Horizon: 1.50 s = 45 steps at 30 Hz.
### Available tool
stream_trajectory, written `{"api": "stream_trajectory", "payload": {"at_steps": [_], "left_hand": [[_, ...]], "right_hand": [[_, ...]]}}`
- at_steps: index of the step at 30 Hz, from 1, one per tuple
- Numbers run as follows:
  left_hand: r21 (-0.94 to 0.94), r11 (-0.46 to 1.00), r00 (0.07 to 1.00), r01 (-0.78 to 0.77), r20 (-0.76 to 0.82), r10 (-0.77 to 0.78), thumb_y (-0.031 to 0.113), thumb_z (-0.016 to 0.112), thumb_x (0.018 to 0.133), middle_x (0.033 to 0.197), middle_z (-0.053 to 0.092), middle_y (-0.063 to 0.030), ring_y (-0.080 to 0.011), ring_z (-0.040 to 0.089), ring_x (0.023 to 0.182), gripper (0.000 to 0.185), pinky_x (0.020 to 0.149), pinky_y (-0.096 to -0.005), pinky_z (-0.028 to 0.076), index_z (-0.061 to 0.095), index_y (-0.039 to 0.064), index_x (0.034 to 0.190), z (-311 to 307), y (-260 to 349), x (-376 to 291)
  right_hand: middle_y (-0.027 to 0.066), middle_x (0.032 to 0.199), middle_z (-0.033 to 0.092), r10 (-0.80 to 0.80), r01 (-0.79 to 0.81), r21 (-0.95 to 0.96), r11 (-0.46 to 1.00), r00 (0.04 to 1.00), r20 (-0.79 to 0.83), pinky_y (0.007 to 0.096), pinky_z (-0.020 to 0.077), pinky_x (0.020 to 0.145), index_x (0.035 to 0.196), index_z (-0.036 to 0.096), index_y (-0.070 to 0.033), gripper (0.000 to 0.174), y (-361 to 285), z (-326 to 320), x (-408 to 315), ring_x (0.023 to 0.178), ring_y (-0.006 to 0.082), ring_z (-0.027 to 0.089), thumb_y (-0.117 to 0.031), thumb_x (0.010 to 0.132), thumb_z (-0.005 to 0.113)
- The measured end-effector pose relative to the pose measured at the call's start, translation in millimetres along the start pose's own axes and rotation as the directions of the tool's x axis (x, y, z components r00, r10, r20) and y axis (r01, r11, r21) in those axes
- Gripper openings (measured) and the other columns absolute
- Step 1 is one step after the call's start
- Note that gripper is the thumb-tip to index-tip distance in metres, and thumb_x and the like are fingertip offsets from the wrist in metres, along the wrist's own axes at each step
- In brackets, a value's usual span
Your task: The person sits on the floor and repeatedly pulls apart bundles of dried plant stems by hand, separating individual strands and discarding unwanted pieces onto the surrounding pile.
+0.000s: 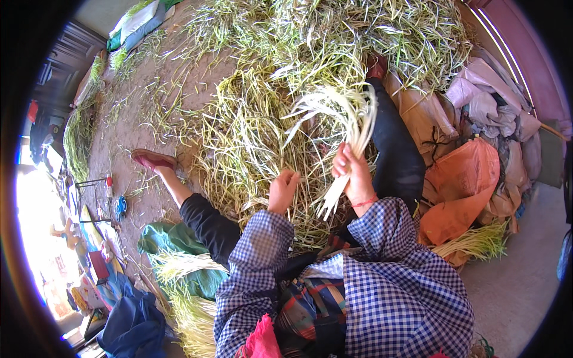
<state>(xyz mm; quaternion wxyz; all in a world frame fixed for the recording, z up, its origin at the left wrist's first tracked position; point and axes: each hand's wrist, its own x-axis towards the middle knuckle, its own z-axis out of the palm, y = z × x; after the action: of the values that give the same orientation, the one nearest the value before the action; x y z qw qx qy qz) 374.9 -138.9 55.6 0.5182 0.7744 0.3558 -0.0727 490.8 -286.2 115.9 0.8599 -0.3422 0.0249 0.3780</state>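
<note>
A bunch of pale, flat-leaved stalks (358,125), perhaps garlic chives, is gripped around its middle by my right hand (357,176). Its blurred upper ends arch over to the left, and the pale butt ends stick out below the fist. My left hand (283,191), just left of the bunch and apart from it, has its fingers curled in; I cannot make out any stalk between them. Beneath both hands, between my outstretched legs, lies a loose heap of yellowish stalks and leaves (250,134).
A larger heap of green and dry leaves (358,27) spreads beyond my feet. Right of me are an orange woven sack (470,174) and a tied bundle (479,244). On my left, pale bundles (192,266) rest on a green sack (170,237); blue-handled scissors (121,208) lie farther out.
</note>
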Motion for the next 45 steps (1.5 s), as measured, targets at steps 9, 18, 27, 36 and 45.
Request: {"api": "stream_trajectory", "payload": {"at_steps": [9,18,27,36,45], "left_hand": [[0.507,0.862,0.989,0.016,-0.133,0.059,0.019,0.059,0.082,0.097,0.052,-0.0082,-0.0175,0.055,0.079,0.015,0.070,-0.0285,0.046,0.061,0.005,0.088,-15.3,-25.2,38.2],[0.582,0.807,0.995,0.096,-0.027,-0.098,0.023,0.060,0.080,0.103,0.054,-0.0098,-0.0199,0.056,0.088,0.027,0.077,-0.0339,0.047,0.060,0.008,0.102,-21.9,-26.1,37.6],[0.316,0.881,0.821,-0.352,-0.348,0.453,0.012,0.065,0.071,0.079,0.052,-0.0055,-0.0151,0.051,0.060,0.014,0.054,-0.0296,0.043,0.054,0.005,0.075,-37.3,-8.7,-58.1],[0.543,0.661,0.709,-0.518,-0.160,0.687,0.008,0.065,0.069,0.082,0.054,-0.0069,-0.0200,0.054,0.074,0.014,0.064,-0.0322,0.045,0.055,0.005,0.078,-14.9,24.8,-98.1],[0.469,0.751,0.737,-0.465,-0.264,0.622,0.027,0.073,0.066,0.083,0.056,-0.0069,-0.0179,0.054,0.075,0.027,0.067,-0.0324,0.044,0.061,0.005,0.075,-34.8,28.3,-107.1]], "right_hand": [[-0.0078,0.052,0.032,0.155,-0.151,-0.047,0.987,0.985,0.075,0.0200,0.0314,0.043,0.099,0.053,-0.003,0.022,4.3,-3.2,-2.5,0.042,0.0030,0.031,-0.022,0.088,0.053],[-0.0078,0.052,0.032,0.214,-0.210,-0.115,0.971,0.976,0.023,0.0204,0.0312,0.042,0.099,0.055,-0.005,0.018,18.8,2.3,-8.7,0.041,0.0037,0.031,-0.019,0.088,0.052],[-0.0021,0.066,0.053,0.129,-0.111,-0.459,0.881,0.992,0.009,0.0173,0.0344,0.042,0.097,0.056,-0.004,0.020,35.7,12.3,-16.6,0.043,0.0017,0.036,-0.020,0.085,0.059],[-0.0026,0.066,0.054,0.205,-0.143,-0.706,0.694,0.979,0.004,0.0170,0.0321,0.038,0.093,0.061,-0.002,0.033,50.2,-2.0,-8.7,0.047,0.0029,0.042,-0.031,0.079,0.066],[-0.0021,0.066,0.053,0.199,-0.157,-0.501,0.851,0.979,0.031,0.0167,0.0351,0.039,0.090,0.055,-0.004,0.023,22.5,17.6,-25.4,0.045,0.0023,0.042,-0.021,0.079,0.066]]}}
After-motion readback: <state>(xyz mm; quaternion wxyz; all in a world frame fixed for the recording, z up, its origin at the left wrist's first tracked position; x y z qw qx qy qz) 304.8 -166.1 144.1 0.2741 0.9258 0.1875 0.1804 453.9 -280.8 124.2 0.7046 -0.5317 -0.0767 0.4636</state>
